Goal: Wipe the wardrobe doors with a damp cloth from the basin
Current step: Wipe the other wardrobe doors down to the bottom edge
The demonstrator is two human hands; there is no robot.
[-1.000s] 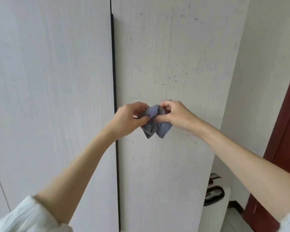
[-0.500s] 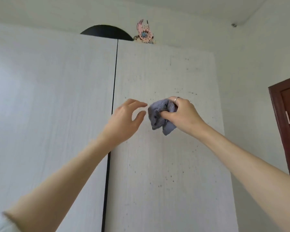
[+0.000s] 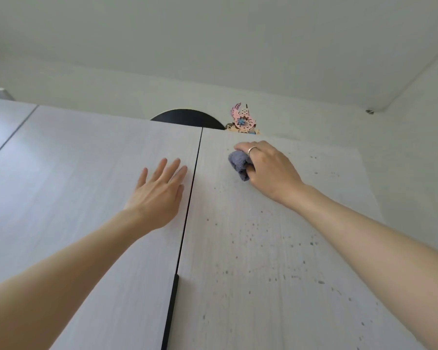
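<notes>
Two pale wood-grain wardrobe doors fill the view, split by a dark vertical gap. The right door (image 3: pixel 276 248) is speckled with small dark spots. My right hand (image 3: pixel 268 170) grips a bunched grey-blue cloth (image 3: pixel 239 164) and holds it against the right door near its top edge. My left hand (image 3: pixel 159 190) lies flat with straight fingers on the left door (image 3: pixel 86 185), just beside the gap. The basin is not in view.
On top of the wardrobe sit a black rounded object (image 3: pixel 187 118) and a pink patterned ornament (image 3: pixel 243 121). A black handle strip (image 3: pixel 171 311) runs down the gap lower down. White ceiling and wall lie above and to the right.
My left hand let go of the cloth and came to lie flat on the left door. My right hand carried the cloth up to the top of the right door. The view tilted upward.
</notes>
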